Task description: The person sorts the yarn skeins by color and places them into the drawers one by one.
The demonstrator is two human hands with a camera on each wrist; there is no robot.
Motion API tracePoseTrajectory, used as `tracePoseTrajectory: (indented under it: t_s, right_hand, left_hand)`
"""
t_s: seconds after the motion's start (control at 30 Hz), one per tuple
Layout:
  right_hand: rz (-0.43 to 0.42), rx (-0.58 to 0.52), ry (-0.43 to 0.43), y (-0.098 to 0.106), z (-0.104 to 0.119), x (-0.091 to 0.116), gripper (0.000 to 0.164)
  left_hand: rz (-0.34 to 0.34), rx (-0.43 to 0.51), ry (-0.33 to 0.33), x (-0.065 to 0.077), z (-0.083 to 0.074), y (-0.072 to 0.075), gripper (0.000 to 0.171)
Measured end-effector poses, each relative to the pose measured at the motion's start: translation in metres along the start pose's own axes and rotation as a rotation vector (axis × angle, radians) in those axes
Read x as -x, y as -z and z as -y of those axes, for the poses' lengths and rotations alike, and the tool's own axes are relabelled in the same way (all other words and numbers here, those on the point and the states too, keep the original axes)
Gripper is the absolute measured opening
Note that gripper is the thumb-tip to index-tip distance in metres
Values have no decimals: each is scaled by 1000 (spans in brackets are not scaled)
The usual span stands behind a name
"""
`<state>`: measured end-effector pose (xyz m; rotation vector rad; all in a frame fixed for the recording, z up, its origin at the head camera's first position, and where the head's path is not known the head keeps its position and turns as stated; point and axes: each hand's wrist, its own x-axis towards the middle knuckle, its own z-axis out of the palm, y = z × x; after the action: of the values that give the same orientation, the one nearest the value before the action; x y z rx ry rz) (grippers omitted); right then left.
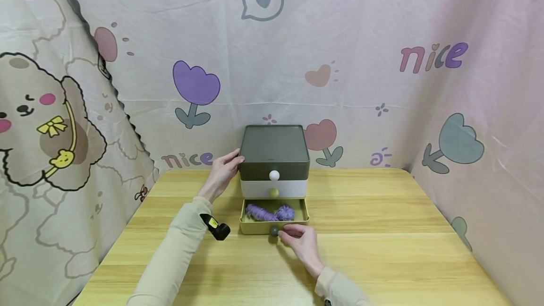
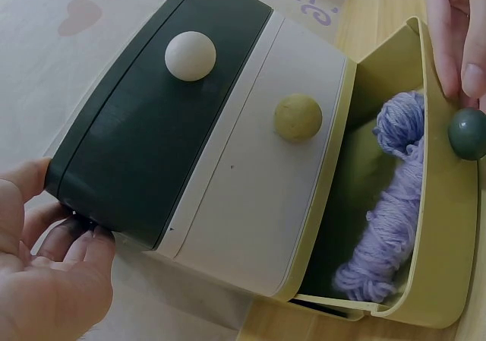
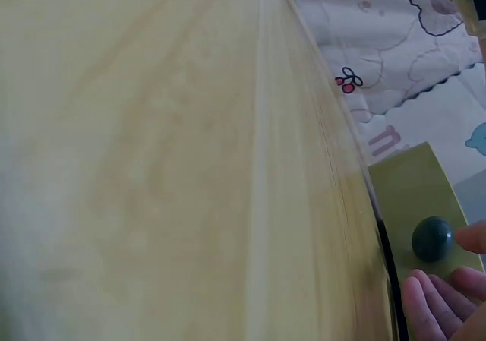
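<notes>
A small stacked drawer unit [image 1: 274, 152] has a dark green top tier, a white middle tier and a mustard bottom drawer [image 1: 255, 228]. That bottom drawer is pulled out and contains a twisted skein of purple yarn [image 2: 387, 212]. My left hand [image 1: 223, 171] holds the unit's upper left edge, with thumb and fingertips at the dark tier's corner [image 2: 57, 242]. Beside the bottom drawer's dark green round knob [image 3: 433, 239] is my right hand [image 1: 303, 244]. One fingertip meets the knob's side, while the knob itself stays largely uncovered in the right wrist view.
The unit stands near the back of a light wooden table [image 1: 382, 230]. A printed cloth [image 1: 357, 27] hangs behind and along both sides. The upper tiers carry a white knob [image 2: 190, 56] and a mustard knob [image 2: 298, 118], both drawers closed.
</notes>
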<state>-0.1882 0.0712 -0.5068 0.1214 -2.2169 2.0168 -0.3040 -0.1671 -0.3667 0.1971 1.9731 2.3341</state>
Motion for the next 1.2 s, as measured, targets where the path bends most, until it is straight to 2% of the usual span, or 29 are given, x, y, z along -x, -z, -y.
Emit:
tracePoseTrajectory:
  t_s: [0.17, 0.27, 0.53, 0.9, 1.03, 1.2]
  right_hand:
    - [11, 16, -4, -2, 7, 0, 22]
    - [15, 18, -13, -4, 1, -1, 22]
    - [65, -72, -54, -6, -13, -5, 31]
    - [59, -69, -68, -10, -13, -5, 30]
    - [60, -67, -57, -9, -14, -5, 30]
    - [68, -68, 51, -8, -18, -5, 29]
  left_hand:
    - [-7, 2, 2, 0, 0, -1, 57]
    - [-11, 4, 6, 1, -1, -1, 57]
    - [-13, 12, 8, 0, -1, -1, 58]
    - [-17, 0, 1, 0, 0, -1, 57]
    - [-18, 0, 2, 0, 0, -1, 57]
    - [-12, -3, 0, 0, 0, -1, 58]
